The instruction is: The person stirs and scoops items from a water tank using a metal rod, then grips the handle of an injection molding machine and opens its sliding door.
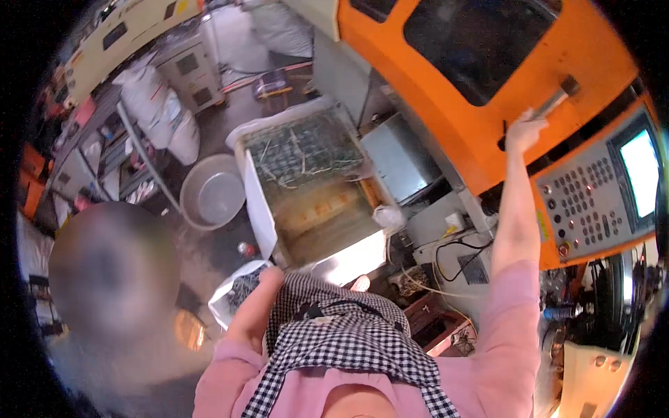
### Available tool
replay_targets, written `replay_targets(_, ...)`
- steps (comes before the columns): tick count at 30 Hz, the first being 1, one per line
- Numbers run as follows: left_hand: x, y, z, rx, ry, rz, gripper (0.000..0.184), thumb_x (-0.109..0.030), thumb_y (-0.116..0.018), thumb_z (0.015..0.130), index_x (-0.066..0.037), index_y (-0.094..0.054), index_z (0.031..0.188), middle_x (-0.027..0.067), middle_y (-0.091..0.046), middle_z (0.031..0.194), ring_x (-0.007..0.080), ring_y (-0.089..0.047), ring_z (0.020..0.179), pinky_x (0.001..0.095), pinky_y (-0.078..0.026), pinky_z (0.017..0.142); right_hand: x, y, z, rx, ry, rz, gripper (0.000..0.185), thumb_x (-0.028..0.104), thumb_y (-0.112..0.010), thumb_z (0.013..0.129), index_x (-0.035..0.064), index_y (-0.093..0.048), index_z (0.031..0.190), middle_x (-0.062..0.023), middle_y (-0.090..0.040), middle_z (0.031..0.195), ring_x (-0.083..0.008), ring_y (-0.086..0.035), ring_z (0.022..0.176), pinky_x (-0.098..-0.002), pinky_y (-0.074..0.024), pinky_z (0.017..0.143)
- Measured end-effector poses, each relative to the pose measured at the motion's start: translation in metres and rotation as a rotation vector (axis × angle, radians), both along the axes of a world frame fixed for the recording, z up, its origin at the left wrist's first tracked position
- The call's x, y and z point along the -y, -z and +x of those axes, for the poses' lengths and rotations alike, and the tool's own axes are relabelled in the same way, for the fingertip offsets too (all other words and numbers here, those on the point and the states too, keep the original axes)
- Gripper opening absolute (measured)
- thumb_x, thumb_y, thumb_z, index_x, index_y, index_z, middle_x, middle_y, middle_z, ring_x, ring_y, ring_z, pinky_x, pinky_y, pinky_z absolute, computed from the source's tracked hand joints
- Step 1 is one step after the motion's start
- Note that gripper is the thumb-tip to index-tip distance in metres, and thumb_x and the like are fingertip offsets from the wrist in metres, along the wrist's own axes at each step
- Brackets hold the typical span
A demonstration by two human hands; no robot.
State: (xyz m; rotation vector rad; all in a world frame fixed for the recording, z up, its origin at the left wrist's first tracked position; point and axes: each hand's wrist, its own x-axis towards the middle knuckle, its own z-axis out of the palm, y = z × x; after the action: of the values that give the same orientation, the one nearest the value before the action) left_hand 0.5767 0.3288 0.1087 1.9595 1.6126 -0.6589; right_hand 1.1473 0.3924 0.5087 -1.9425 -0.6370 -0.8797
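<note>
On the right, my right hand (524,132) is wrapped around the metal door handle (554,103) of an orange machine door (439,129). A dark window is set in that door. My left hand (272,279) hangs low in front of my checked apron (348,331), beside a white bag or bucket (221,301) with dark contents. Its fingers are hidden from this angle, and I cannot make out whether it touches the bag.
A control panel (585,202) with a lit screen adjoins the door. Ahead stands a large tub (252,202) of murky liquid with dark pieces. A grey basin (212,191) and white sacks (157,104) stand on the left. Another person (115,279) is at my left. Cables hang near the machine base.
</note>
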Motion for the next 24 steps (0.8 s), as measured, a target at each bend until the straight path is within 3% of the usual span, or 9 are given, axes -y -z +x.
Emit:
replay_targets(2, 0.001, -0.010, 0.000, -0.003, -0.035, -0.043, 0.031, -0.017, -0.038, 0.077, -0.004, -0.060, 0.096, 0.0168, -0.056, 0.102, 0.0300, -0.055, 0.094, 0.0388, -0.044, 0.077, -0.002, 0.003, 0.006, -0.004, 0.021, -0.059, 0.046, 0.036, -0.039, 0.086, -0.0060, -0.029, 0.103, -0.0270, -0.055, 0.076, -0.0395, -0.056, 0.065, -0.0459, -0.0464, 0.054)
replay_targets(4, 0.003, -0.019, 0.003, -0.018, -0.119, -0.004, 0.031, -0.017, -0.039, 0.078, -0.003, -0.061, 0.094, 0.0176, -0.056, 0.102, 0.0290, -0.055, 0.094, 0.0383, -0.045, 0.076, 0.000, -0.002, -0.004, -0.085, -0.017, -0.060, 0.042, 0.036, -0.038, 0.086, -0.0033, -0.031, 0.099, -0.0246, -0.055, 0.082, -0.0378, -0.056, 0.074, -0.0447, -0.0452, 0.058)
replay_targets(5, 0.005, -0.003, -0.003, 0.006, -0.100, 0.009, 0.030, -0.017, -0.039, 0.077, -0.002, -0.061, 0.092, 0.0179, -0.057, 0.099, 0.0290, -0.056, 0.091, 0.0379, -0.046, 0.074, 0.000, -0.002, -0.004, -0.089, -0.027, -0.066, 0.042, 0.036, -0.038, 0.086, -0.0033, -0.031, 0.099, -0.0246, -0.055, 0.082, -0.0378, -0.056, 0.074, -0.0447, -0.0452, 0.058)
replay_targets(8, 0.008, -0.021, 0.001, -0.024, -0.054, 0.005, 0.029, -0.017, -0.040, 0.077, -0.003, -0.062, 0.090, 0.0173, -0.058, 0.096, 0.0289, -0.058, 0.088, 0.0376, -0.046, 0.073, 0.001, 0.000, -0.002, -0.055, -0.096, 0.002, 0.041, 0.035, -0.039, 0.086, -0.0025, -0.031, 0.098, -0.0245, -0.055, 0.082, -0.0370, -0.056, 0.073, -0.0444, -0.0455, 0.058)
replay_targets(12, 0.009, -0.015, 0.002, 0.002, -0.079, 0.028, 0.029, -0.017, -0.040, 0.076, -0.003, -0.062, 0.089, 0.0165, -0.059, 0.093, 0.0291, -0.059, 0.085, 0.0376, -0.047, 0.073, 0.001, -0.002, -0.005, -0.033, -0.086, -0.030, 0.042, 0.035, -0.039, 0.086, -0.0035, -0.028, 0.100, -0.0281, -0.053, 0.085, -0.0401, -0.055, 0.073, -0.0454, -0.0467, 0.057)
replay_targets(19, 0.004, -0.041, 0.013, -0.032, -0.182, -0.071, 0.031, -0.017, -0.040, 0.077, -0.004, -0.059, 0.098, 0.0161, -0.055, 0.105, 0.0285, -0.055, 0.095, 0.0371, -0.045, 0.078, 0.001, 0.000, 0.000, -0.023, -0.093, -0.040, 0.040, 0.035, -0.039, 0.086, -0.0021, -0.028, 0.099, -0.0276, -0.053, 0.082, -0.0407, -0.055, 0.071, -0.0471, -0.0459, 0.058)
replay_targets(24, 0.003, -0.029, 0.010, -0.059, -0.098, -0.068, 0.030, -0.017, -0.040, 0.077, -0.004, -0.059, 0.097, 0.0150, -0.056, 0.103, 0.0278, -0.055, 0.095, 0.0370, -0.044, 0.078, 0.002, -0.002, -0.006, -0.039, -0.065, -0.063, 0.042, 0.036, -0.038, 0.086, -0.0027, -0.029, 0.100, -0.0268, -0.054, 0.083, -0.0387, -0.056, 0.071, -0.0457, -0.0465, 0.056)
